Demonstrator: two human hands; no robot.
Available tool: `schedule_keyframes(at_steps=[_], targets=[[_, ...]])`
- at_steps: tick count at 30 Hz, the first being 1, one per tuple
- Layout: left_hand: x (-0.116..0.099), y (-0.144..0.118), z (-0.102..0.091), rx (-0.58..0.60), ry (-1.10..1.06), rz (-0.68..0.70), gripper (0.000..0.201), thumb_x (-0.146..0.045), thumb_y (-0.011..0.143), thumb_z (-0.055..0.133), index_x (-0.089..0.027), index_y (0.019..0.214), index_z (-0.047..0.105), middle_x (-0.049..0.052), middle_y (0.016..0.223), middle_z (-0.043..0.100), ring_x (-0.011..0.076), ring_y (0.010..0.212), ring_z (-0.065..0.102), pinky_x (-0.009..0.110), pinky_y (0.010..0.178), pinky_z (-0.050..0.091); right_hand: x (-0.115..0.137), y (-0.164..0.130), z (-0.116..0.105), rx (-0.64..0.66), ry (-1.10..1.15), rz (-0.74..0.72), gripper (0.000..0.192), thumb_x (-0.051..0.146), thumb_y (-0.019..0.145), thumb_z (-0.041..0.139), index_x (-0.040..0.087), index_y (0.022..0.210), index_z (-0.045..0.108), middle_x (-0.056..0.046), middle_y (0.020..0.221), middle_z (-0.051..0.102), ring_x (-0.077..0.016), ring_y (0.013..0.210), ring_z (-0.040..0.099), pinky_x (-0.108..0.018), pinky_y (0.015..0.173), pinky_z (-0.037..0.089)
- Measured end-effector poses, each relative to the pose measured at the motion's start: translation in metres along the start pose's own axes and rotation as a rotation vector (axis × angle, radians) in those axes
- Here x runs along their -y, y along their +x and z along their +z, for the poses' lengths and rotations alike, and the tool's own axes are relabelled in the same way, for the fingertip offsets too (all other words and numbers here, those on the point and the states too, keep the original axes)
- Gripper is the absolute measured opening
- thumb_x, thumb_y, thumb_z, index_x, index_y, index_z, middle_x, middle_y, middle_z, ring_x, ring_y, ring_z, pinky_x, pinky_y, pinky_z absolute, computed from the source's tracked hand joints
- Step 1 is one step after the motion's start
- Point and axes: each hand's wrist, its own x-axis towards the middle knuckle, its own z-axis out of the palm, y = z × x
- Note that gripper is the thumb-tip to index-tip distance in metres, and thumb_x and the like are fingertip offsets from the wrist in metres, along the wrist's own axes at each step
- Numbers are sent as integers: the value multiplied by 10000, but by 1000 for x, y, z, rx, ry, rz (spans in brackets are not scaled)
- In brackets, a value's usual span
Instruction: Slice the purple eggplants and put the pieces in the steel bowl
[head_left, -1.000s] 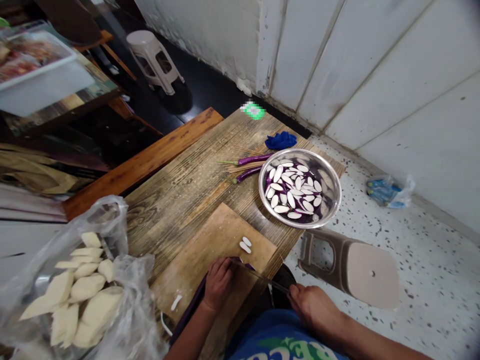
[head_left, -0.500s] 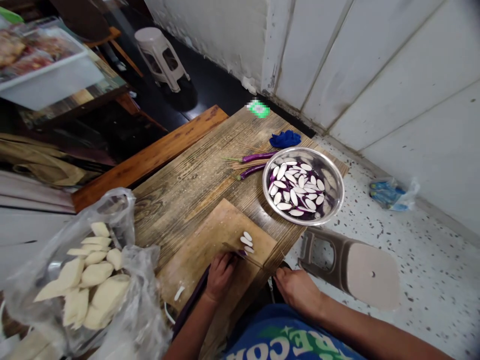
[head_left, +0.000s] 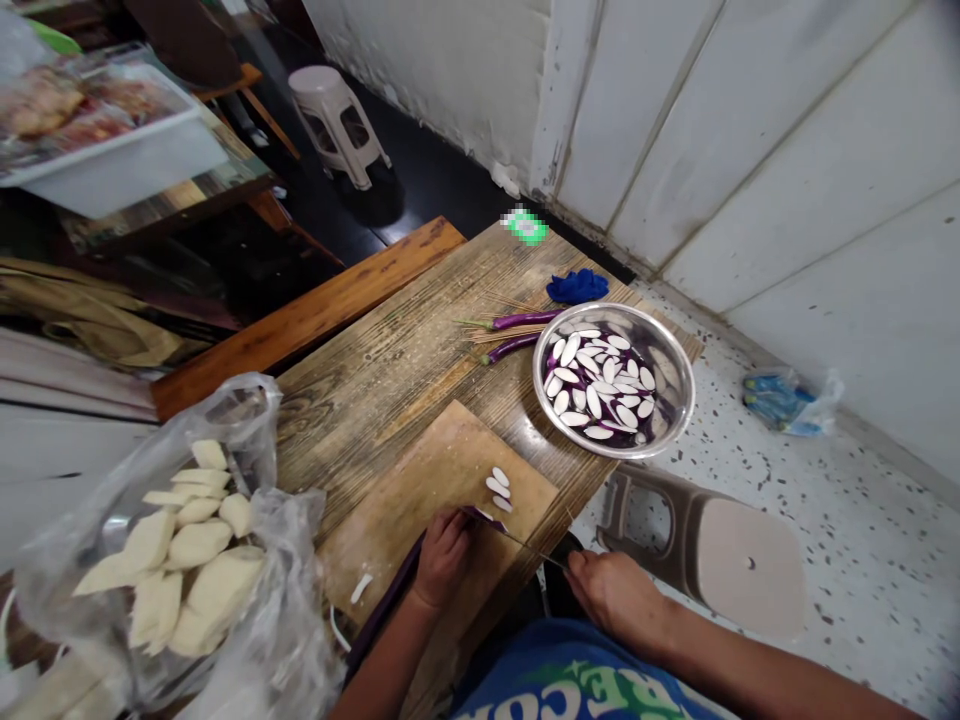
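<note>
My left hand point(head_left: 444, 555) is closed around a long purple eggplant point(head_left: 391, 592), pressing its cut end against the wooden cutting board point(head_left: 427, 460). A knife point(head_left: 534, 550) is gripped by its handle in my right hand point(head_left: 619, 590). Its thin blade reaches across the board's right edge to the eggplant's cut end. Just beyond the blade lie several white oval eggplant slices point(head_left: 498, 488). A pale scrap point(head_left: 361, 588) rests at the board's lower left. Farther right, a steel bowl point(head_left: 691, 400) holds many purple-skinned slices in water.
Two whole eggplants point(head_left: 525, 319) and thin sticks point(head_left: 487, 336) lie left of the bowl, with a blue cloth point(head_left: 577, 286) behind. A plastic bag point(head_left: 289, 560) of pale chunks stands at left. Stools point(head_left: 750, 565) flank the wooden table point(head_left: 360, 370).
The knife has shifted right and lies flatter, its blade seen more edge-on. A slice now lies apart beside the others. My right hand has moved slightly right and down.
</note>
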Motion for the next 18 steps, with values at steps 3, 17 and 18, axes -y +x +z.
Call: schedule_keyframes(at_steps=[3,17,18], targets=[[-2,4,-2,8,30,54,204,-148,889,406,-159,944,601,73,1038,602,202,1030,495,373,840,451,4,23,-3,-13,37,-16,206,145,873,383,127,835,584,-65,750,646,-174,639,612,-273,521,357],[-1,-18,-22,-49,205,-42,287,-112,856,460,-168,1117,566,84,1143,570,205,1111,499,388,912,467,5,31,-4,-111,34,-35,212,153,904,323,124,841,522,-60,755,628,-160,648,608,-261,535,345],[-2,-18,-24,-50,203,-43,289,-106,851,462,-170,1110,574,83,1131,577,207,1107,502,388,913,466,5,28,-5,-108,17,-62,205,143,901,326,124,842,521,-60,763,626,-158,647,605,-264,532,338]])
